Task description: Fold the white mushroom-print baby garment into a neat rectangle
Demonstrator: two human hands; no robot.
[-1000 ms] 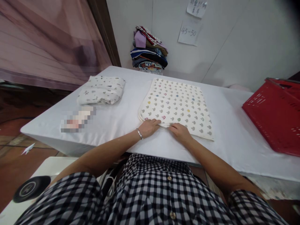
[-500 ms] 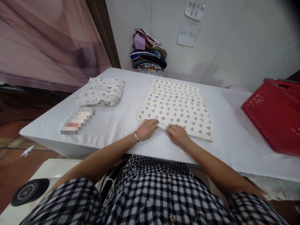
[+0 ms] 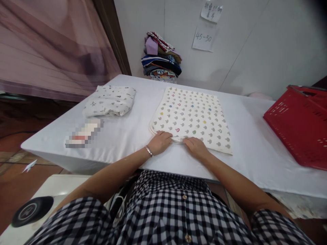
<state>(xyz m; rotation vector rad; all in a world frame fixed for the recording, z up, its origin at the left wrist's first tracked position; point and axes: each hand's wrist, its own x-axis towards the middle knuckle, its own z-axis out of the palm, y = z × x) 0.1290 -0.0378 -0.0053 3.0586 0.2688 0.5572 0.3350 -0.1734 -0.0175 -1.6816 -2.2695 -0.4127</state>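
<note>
A cream cloth printed with grey and a few coloured mushroom-like shapes lies in folded layers on the white-covered table. At its near edge, toward the left corner, my left hand grips the layers, fingers on top and thumb hidden. A silver bracelet circles that wrist. A short gap to the right, my right hand pinches the same near edge with its fingers closed over it. Between the hands the edge bulges slightly. Another folded cloth, white with small dark prints, rests at the left.
A blurred-out flat object lies on the table's left part. The red plastic basket stands at the right end. Behind the table rises a pile of folded clothes against the wall. A white stool-like surface is below left.
Both hands stay at the cloth's near edge with almost no movement. The edge between them looks slightly more lifted and rolled. The view has shifted a little.
</note>
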